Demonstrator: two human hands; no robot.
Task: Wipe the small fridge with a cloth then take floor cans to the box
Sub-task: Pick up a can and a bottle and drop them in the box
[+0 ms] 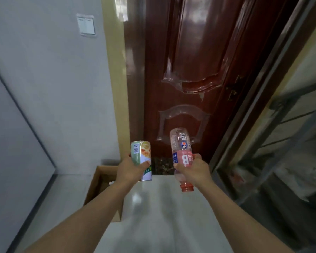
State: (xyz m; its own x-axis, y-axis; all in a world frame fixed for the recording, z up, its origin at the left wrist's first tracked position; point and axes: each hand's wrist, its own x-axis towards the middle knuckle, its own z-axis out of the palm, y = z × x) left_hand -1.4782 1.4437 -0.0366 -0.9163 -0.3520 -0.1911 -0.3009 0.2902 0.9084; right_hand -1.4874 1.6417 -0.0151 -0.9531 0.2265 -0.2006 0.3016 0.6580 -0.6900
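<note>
My left hand grips a pale green drink can with a fruit picture and a barcode, held upright above the floor. My right hand holds a clear plastic bottle with a pink label, turned upside down so its red cap points down. Below and left of the can sits an open cardboard box on the floor against the wall, partly hidden by my left forearm. The small fridge and the cloth are not in view.
A dark red glossy door stands straight ahead. A grey wall with a light switch is to the left. A glass panel with a dark frame runs along the right. The floor is pale glossy tile.
</note>
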